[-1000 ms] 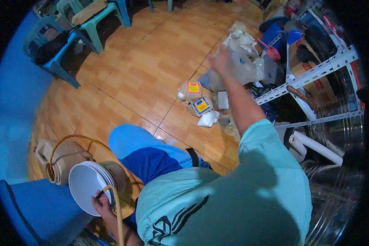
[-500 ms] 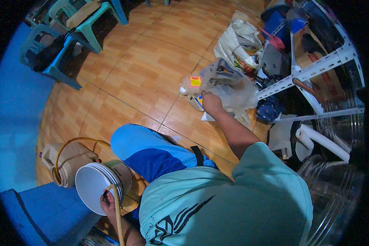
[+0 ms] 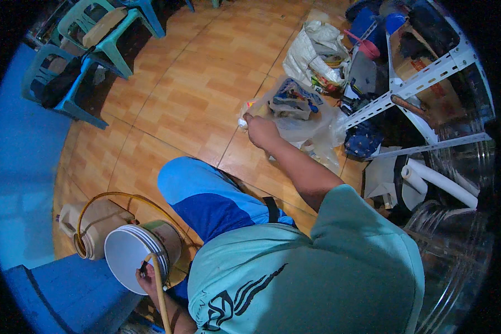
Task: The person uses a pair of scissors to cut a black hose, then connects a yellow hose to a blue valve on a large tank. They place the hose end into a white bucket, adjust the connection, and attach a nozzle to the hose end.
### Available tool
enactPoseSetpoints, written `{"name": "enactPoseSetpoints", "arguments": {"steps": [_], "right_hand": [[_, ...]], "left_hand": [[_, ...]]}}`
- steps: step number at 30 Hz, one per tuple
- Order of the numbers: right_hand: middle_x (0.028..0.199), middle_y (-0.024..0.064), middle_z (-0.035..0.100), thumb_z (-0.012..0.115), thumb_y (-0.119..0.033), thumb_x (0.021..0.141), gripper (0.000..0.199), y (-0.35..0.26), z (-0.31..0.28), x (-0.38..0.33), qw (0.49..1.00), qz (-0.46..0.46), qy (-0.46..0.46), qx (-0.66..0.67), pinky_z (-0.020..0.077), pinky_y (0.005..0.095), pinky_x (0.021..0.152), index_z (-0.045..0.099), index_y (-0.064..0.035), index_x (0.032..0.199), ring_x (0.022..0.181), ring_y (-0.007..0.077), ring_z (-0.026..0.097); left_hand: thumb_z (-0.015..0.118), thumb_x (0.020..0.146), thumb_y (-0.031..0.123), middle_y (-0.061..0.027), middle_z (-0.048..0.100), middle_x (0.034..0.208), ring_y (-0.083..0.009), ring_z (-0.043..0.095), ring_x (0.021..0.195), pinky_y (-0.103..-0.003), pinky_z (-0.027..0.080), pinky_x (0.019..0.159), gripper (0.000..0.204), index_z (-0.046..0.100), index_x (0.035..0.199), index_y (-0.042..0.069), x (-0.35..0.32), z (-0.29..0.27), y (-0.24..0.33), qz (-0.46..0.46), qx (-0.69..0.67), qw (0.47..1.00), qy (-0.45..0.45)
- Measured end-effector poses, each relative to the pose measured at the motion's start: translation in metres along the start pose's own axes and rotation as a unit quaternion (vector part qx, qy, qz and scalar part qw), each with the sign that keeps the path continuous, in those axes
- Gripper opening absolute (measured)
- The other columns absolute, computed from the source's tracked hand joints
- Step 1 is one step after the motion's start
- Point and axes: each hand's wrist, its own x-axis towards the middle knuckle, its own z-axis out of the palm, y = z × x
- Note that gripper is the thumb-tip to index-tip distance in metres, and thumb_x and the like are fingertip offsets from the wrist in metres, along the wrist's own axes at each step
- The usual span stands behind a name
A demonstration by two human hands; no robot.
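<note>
My right hand (image 3: 261, 132) reaches out over the floor, its fingers closed on the edge of a thin clear plastic bag (image 3: 324, 126). A bottle with a white cap (image 3: 242, 122) shows just beyond my fingertips, partly behind the plastic. Inside the bag lies a crumpled packet with dark print (image 3: 295, 100). Down at the lower left, my left hand (image 3: 146, 279) is closed round a yellowish hose (image 3: 157, 284), near a small black piece at its end. That hose end hangs over the mouth of a stack of white buckets (image 3: 121, 253).
A beige jerrycan (image 3: 97, 222) with a hose in its neck stands beside the buckets, behind a blue box (image 3: 67, 298). A white sack (image 3: 312, 55) sits beyond the bag. A white metal rack (image 3: 423, 80) stands at right, plastic chairs (image 3: 108, 39) at far left.
My right hand has moved left, drawing the bag's edge over the bottles, whose labels are now mostly covered. My left hand stays at the buckets with the hose.
</note>
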Motion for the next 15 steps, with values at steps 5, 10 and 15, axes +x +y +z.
{"name": "enactPoseSetpoints", "arguments": {"steps": [5,10,15], "right_hand": [[0.105,0.0214,0.067,0.043,-0.015,0.095,0.039,0.002,0.002,0.01,0.998,0.014,0.009,0.057,0.053,0.0473,0.08,0.053,-0.0106,0.132,0.094,0.038,0.067],[0.107,0.0219,0.066,0.046,-0.021,0.093,0.036,0.025,0.018,0.032,0.979,0.053,0.035,0.192,0.0511,0.0475,0.083,0.057,-0.0124,0.126,0.097,0.0357,0.066],[0.113,0.0196,0.065,0.048,-0.031,0.092,0.037,0.082,0.028,0.074,0.791,0.227,-0.156,0.547,0.0502,0.0462,0.085,0.062,-0.0118,0.12,0.099,0.0388,0.064]], "left_hand": [[0.058,0.092,0.024,-0.0204,0.066,0.1,-0.0309,0.067,0.088,-0.04,0.059,0.077,0.036,0.058,0.108,-0.009,-0.012,0.022,-0.007,-0.028,-0.041,0.998,0.037],[0.054,0.093,0.025,-0.0194,0.066,0.098,-0.0274,0.068,0.082,-0.038,0.061,0.07,0.037,0.057,0.109,-0.009,-0.021,0.04,-0.015,0.01,-0.012,0.999,0.035],[0.053,0.095,0.027,-0.0211,0.064,0.114,-0.03,0.066,0.102,-0.038,0.058,0.087,0.04,0.055,0.119,-0.005,-0.016,0.041,-0.008,-0.192,-0.026,0.954,-0.23]]}}
